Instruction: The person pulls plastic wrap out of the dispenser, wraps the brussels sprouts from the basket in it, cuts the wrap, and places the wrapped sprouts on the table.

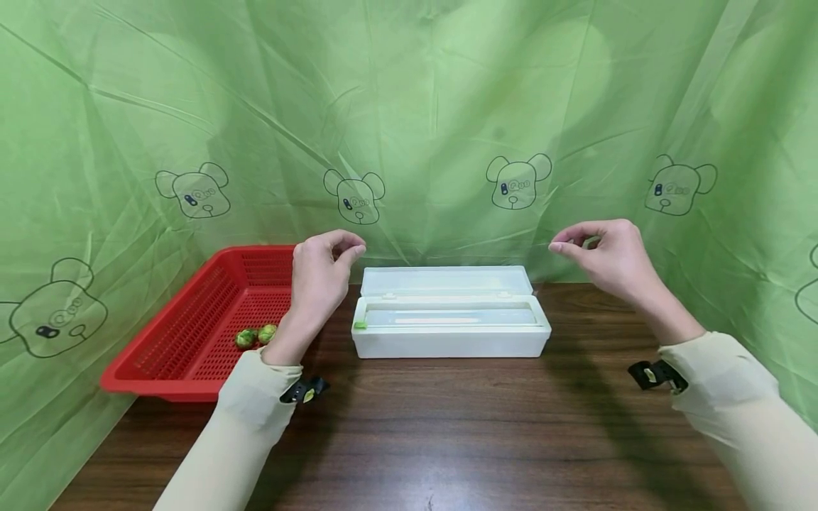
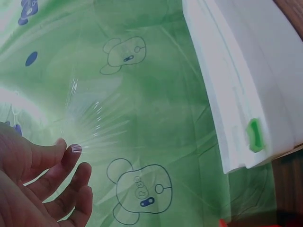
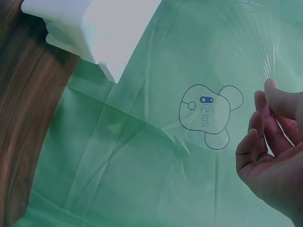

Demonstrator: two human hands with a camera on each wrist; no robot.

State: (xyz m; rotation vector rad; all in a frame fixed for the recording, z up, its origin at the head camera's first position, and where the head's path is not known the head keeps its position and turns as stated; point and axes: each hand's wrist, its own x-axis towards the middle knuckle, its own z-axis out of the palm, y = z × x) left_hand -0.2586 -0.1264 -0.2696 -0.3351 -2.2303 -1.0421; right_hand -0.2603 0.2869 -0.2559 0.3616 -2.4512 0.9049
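left hand (image 1: 322, 273): raised off the table, thumb and forefinger pinching film (image 2: 97, 113); other fingers loosely bent.
right hand (image 1: 610, 262): raised likewise, well apart from the left, thumb and forefinger pinching film at its other side.
film: clear, between the hands; creases fan out from both pinches. lower edge not made out; whether it joins the box, cannot tell.
step, as judged: film held stretched by its two sides. next move would call for level hands, matched tension and both pinches kept; too hard a pull could tear it, slack could let it cling to itself.
box (image 1: 450, 344): white, long, on the table below and between the hands; lid (image 1: 447, 282) raised at the back, green slider (image 1: 361, 325) at its left end.
basket (image 1: 160, 387): red, left of the box, partly behind the left hand and forearm; two sprouts (image 1: 246, 338) inside.
table (image 1: 434, 433): dark wood, running in front of the box and to its right; judged the roomier sides.
curtain (image 1: 434, 142): green, close behind the box and on both flanks; by judgement, limits reach backward. basket rim limits leftward lowering.
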